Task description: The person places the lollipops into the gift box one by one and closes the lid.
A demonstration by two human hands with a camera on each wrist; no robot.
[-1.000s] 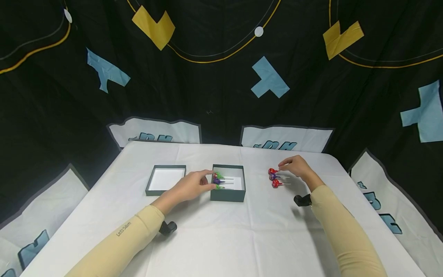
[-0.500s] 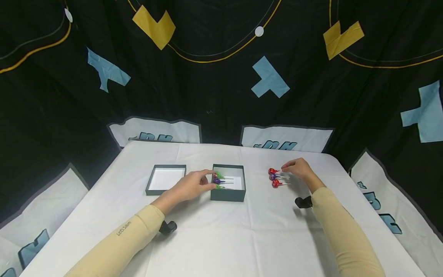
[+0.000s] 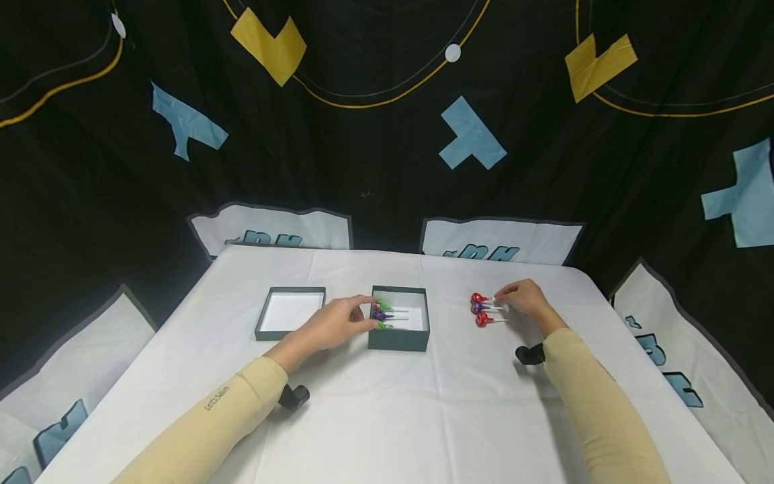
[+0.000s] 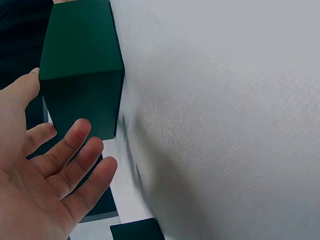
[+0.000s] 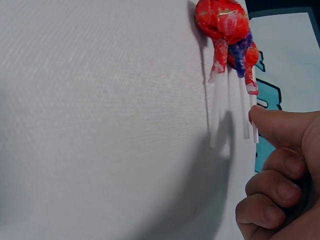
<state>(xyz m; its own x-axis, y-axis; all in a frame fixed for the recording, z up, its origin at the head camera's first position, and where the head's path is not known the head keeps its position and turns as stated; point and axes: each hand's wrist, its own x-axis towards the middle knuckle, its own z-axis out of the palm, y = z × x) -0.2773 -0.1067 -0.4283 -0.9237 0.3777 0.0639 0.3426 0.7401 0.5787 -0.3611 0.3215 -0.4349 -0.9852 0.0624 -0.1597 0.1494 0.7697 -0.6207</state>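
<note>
My left hand (image 3: 335,325) reaches to the left side of a dark green box (image 3: 397,342), thumb and index finger touching its rim. In the left wrist view its other fingers extend loosely beside the box wall. Inside lie a purple lollipop (image 3: 380,315) and green-wrapped lollipops (image 3: 383,305), partly hidden by the fingertips. To the right, three lollipops lie in a stack of rows on the table. My right hand (image 3: 523,296) pinches the stick of the farthest red lollipop (image 5: 252,54). Beside it are a purple lollipop (image 3: 477,308) and the nearest red lollipop (image 5: 223,21).
A shallow box lid (image 3: 290,313), white inside with a dark green rim, lies left of the box. Everything sits on a white tablecloth (image 3: 387,423). A black cloth (image 3: 375,175) with yellow and blue shapes hangs behind the table.
My right hand has shifted slightly right and down, its fingertips now at the stick of the farthest red lollipop. My left hand stays at the box.
</note>
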